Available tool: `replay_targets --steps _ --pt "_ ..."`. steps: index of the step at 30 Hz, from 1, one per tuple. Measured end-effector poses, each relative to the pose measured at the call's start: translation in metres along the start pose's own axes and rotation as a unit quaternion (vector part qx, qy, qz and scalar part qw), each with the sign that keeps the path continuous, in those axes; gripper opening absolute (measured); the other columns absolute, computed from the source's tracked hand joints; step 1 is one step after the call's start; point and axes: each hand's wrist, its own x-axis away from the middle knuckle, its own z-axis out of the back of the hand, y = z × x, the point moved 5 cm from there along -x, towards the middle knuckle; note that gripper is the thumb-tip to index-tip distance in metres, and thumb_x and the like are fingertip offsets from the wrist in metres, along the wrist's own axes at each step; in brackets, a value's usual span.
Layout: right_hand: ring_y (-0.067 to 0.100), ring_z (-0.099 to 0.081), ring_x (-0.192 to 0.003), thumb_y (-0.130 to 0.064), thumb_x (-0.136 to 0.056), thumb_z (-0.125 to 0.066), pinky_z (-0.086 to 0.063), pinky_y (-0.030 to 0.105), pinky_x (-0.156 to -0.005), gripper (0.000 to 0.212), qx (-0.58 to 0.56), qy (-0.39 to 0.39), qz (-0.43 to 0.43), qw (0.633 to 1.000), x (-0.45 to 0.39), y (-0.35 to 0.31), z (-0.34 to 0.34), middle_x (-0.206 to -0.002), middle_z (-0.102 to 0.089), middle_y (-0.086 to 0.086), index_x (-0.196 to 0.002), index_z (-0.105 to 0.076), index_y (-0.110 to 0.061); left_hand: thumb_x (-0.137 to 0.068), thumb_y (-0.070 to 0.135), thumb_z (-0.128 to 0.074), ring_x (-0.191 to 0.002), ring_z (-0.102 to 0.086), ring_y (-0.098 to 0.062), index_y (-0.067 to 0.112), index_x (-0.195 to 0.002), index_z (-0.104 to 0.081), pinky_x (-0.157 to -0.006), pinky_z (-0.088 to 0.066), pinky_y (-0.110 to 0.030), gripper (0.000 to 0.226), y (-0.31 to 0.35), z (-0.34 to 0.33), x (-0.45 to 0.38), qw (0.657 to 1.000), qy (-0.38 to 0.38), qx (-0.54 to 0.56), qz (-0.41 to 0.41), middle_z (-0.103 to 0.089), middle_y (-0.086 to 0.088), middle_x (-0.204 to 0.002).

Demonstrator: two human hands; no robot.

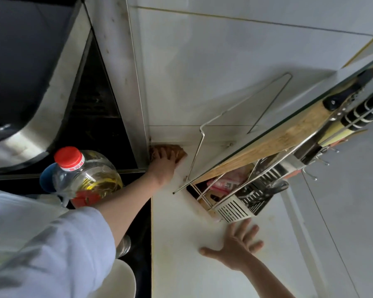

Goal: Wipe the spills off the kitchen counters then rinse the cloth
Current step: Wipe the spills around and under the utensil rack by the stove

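The left hand (163,163) was stretched right out to the far corner of the white kitchen surface (181,244), fingers spread and pressing down flat on a brown, crumpled wiping cloth (177,152). That cloth sat jammed into the corner where the white tiled wall (213,72) met the steel side panel (125,82) of the stove recess, its right end poking out past the fingers. The right hand (235,247) lay palm down on the near part of the surface, fingers splayed and straight, holding nothing, just in front of the metal dish rack (241,203). On that rack a slotted white cutlery holder (233,208) faced the right hand, a wooden chopping board (289,138) stood on edge above it, and black-handled knives (353,112) hung at the far right. A bent wire frame (202,134) rose from the rack beside the cloth, close to the left hand but apart from it. Under the light blue sleeve (52,244) of the left arm stood a clear plastic oil bottle with a red cap (88,177), yellow oil low inside it, on the dark stove side. A steel range hood (30,93) loomed at the upper left, and a white bowl (121,280) peeked out at the bottom edge.
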Motion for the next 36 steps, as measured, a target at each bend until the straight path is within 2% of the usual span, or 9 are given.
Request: replay_targets --steps 3,5,10,13,16,21,25,30,36 --pt "0.051 0.055 -0.117 -0.094 -0.048 -0.059 0.024 0.072 -0.099 0.158 0.0 -0.009 -0.004 1.0 -0.002 0.001 -0.002 -0.116 0.069 0.018 -0.146 0.033 -0.012 -0.097 0.008 -0.042 -0.148 -0.014 -0.042 0.013 -0.158 -0.017 -0.122 -0.014 -0.051 0.066 0.014 0.0 -0.004 0.988 0.034 0.068 -0.134 -0.017 -0.008 -0.161" --pt "0.05 0.055 -0.118 -0.094 -0.048 -0.06 0.023 0.072 -0.1 0.157 0.003 -0.007 -0.006 1.0 -0.004 0.002 -0.003 -0.117 0.067 0.019 -0.147 0.03 -0.011 -0.098 0.013 -0.05 -0.151 -0.015 -0.032 0.024 -0.157 -0.025 -0.122 -0.019 -0.049 0.066 0.034 0.005 -0.011 0.96 0.084 0.137 -0.229 -0.021 -0.008 -0.163" --pt "0.05 0.055 -0.117 -0.094 -0.049 -0.059 0.024 0.072 -0.098 0.156 0.011 -0.01 -0.007 1.0 -0.007 0.002 -0.004 -0.129 0.06 0.023 -0.15 0.026 -0.011 -0.101 0.028 -0.048 -0.15 -0.013 -0.036 0.026 -0.158 -0.02 -0.121 -0.014 -0.045 0.064 0.027 0.009 -0.011 0.982 0.053 0.147 -0.11 -0.014 -0.008 -0.164" --pt "0.05 0.056 -0.117 -0.093 -0.048 -0.06 0.025 0.072 -0.098 0.156 0.011 -0.008 -0.009 1.0 -0.006 0.001 -0.005 -0.129 0.061 0.023 -0.152 0.024 -0.013 -0.103 0.017 -0.033 -0.142 -0.023 -0.048 0.016 -0.158 -0.012 -0.111 -0.034 -0.051 0.059 0.003 0.011 0.009 0.992 -0.002 0.114 0.047 -0.02 -0.025 -0.157" --pt "0.048 0.057 -0.116 -0.094 -0.048 -0.06 0.025 0.073 -0.1 0.157 0.009 -0.009 -0.006 1.0 -0.006 0.003 -0.005 -0.129 0.061 0.023 -0.15 0.025 -0.01 -0.097 0.006 -0.018 -0.133 -0.035 -0.052 0.005 -0.155 -0.017 -0.1 -0.047 -0.05 0.058 -0.002 0.004 0.008 0.988 -0.023 0.124 0.086 -0.028 -0.035 -0.148" --pt "0.049 0.057 -0.115 -0.094 -0.046 -0.059 0.027 0.071 -0.097 0.157 0.017 -0.008 -0.009 1.0 -0.01 0.003 -0.004 -0.131 0.059 0.024 -0.152 0.021 -0.011 -0.098 0.011 -0.035 -0.126 -0.043 -0.048 0.015 -0.154 -0.025 -0.102 -0.044 -0.049 0.056 0.0 0.011 -0.017 0.994 -0.002 0.111 -0.018 -0.039 -0.025 -0.145" --pt "0.049 0.058 -0.114 -0.095 -0.046 -0.058 0.029 0.07 -0.094 0.156 0.02 -0.009 -0.005 1.0 -0.008 0.002 -0.004 -0.13 0.058 0.025 -0.153 0.02 -0.012 -0.099 0.01 -0.04 -0.148 -0.02 -0.036 0.026 -0.157 -0.023 -0.115 -0.033 -0.046 0.063 0.004 0.016 -0.003 0.987 0.033 0.116 -0.102 -0.021 -0.009 -0.162" --pt "0.049 0.057 -0.115 -0.094 -0.046 -0.059 0.029 0.071 -0.095 0.157 0.022 -0.002 -0.014 1.0 -0.01 0.004 -0.004 -0.134 0.055 0.027 -0.153 0.018 -0.009 -0.104 0.027 -0.045 -0.152 -0.009 -0.033 0.04 -0.154 -0.029 -0.12 -0.026 -0.048 0.054 0.031 0.024 -0.029 0.972 0.028 0.175 -0.154 -0.013 -0.003 -0.166" --pt "0.048 0.057 -0.117 -0.104 -0.019 -0.038 0.027 0.073 -0.097 0.171 0.022 -0.01 -0.01 1.0 -0.013 0.002 -0.007 -0.145 0.044 0.03 -0.155 0.01 -0.012 -0.096 0.021 -0.058 -0.148 -0.023 -0.029 0.04 -0.147 -0.044 -0.121 -0.021 -0.042 0.056 0.051 0.027 -0.068 0.959 0.021 0.162 -0.232 -0.029 0.004 -0.161"
